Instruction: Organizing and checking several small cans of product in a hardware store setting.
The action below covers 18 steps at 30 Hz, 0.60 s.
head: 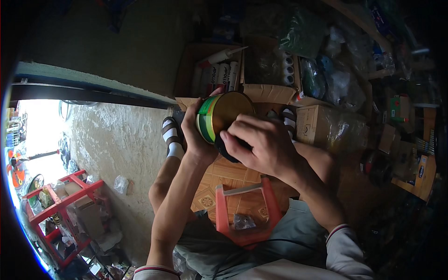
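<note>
A round metal can (233,109) with a green and yellow label is tilted so that its gold-coloured end faces me. My left hand (198,136) grips its side, with the fingertips showing at the far rim. In my right hand (260,141) is a bunched black cloth (226,149), pressed against the near edge of the can. The right fingers are curled over the cloth and hide part of the can's end. Below the can, a red plastic stool (222,210) stands between my legs on the patterned floor (229,171).
Ahead are an open cardboard box (190,99) of sealant tubes (222,75), another carton (269,91) with white rolls, and plastic bags (337,82). A closed carton (306,122) sits by my right foot. At left, a red rack (66,203) stands near a peeling wall (112,140).
</note>
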{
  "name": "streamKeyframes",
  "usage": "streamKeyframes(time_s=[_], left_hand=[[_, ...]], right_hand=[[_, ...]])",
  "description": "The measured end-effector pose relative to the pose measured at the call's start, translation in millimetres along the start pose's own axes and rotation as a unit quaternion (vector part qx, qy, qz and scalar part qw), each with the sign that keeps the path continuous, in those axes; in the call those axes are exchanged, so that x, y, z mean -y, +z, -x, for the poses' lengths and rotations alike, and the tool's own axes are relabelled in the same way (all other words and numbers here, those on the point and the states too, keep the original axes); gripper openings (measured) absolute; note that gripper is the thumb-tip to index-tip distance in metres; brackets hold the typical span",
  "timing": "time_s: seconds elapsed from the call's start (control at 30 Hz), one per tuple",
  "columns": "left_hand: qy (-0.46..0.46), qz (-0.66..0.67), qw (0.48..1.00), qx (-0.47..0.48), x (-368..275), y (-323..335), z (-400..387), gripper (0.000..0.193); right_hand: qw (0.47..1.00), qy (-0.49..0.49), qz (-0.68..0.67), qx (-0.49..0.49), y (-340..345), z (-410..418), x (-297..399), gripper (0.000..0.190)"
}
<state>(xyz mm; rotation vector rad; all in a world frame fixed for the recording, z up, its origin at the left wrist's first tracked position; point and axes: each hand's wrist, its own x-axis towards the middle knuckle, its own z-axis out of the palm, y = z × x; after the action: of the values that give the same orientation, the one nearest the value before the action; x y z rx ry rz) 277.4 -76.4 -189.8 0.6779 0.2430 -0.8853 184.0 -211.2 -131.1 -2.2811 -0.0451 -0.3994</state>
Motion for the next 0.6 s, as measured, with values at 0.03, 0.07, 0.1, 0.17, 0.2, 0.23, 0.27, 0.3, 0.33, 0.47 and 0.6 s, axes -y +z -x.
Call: streamKeyframes(time_s=[0.03,0.07,0.1,0.17,0.2,0.23,0.27,0.3,0.33,0.47,0.6], left_hand=[[0.003,-0.004,1.0,0.001,-4,1,0,0.063],[0.004,-0.005,1.0,0.001,-8,3,2,0.063],[0.004,-0.008,1.0,0.008,-10,4,4,0.062],[0.005,-0.013,1.0,0.014,-14,4,7,0.061],[0.006,-0.02,1.0,0.021,-14,1,6,0.061],[0.008,-0.028,0.999,0.027,-14,-1,5,0.062],[0.016,-0.038,0.999,0.015,-13,-2,4,0.062],[0.014,-0.036,0.999,0.017,-11,-1,4,0.062],[0.025,-0.038,0.999,0.008,-8,2,4,0.062],[-0.001,-0.033,0.999,0.03,-5,12,2,0.062],[0.007,-0.068,0.998,0.008,-1,10,0,0.064]], right_hand=[[0.999,-0.035,0.011,0.002,-1,2,-3,0.018],[0.997,-0.07,0.022,0.004,-1,3,-5,0.017],[0.997,-0.071,0.022,0.004,-2,3,-7,0.017],[0.993,-0.096,0.062,-0.025,-3,2,-12,0.019],[0.992,-0.094,0.073,-0.027,-4,3,-17,0.018],[0.992,-0.093,0.075,-0.026,-5,3,-24,0.018],[0.994,-0.081,0.069,-0.032,-8,3,-31,0.017],[0.995,-0.068,0.066,-0.038,-11,3,-38,0.016],[0.991,-0.082,0.079,-0.071,-13,0,-45,0.017],[0.979,-0.06,0.092,-0.169,-11,-9,-61,0.02],[0.969,-0.049,0.099,-0.221,1,-22,-64,0.022]])
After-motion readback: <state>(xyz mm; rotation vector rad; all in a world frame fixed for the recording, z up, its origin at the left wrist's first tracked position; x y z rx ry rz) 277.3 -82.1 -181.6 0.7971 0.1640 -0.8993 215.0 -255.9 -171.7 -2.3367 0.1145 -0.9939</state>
